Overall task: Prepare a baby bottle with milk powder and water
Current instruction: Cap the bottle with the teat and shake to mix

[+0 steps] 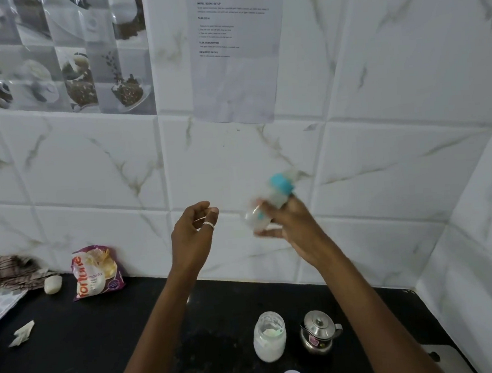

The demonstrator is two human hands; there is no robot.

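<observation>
Against white marbled tiles, the blurred baby bottle (272, 203) was gripped in the right hand (293, 223), fingers closed round it; the left hand (194, 234) was held loosely open beside. A slack collar could leak.

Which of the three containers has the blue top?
The baby bottle, held up in the right hand. The jar of white powder and the small steel kettle stand on the black counter, neither with blue.
</observation>
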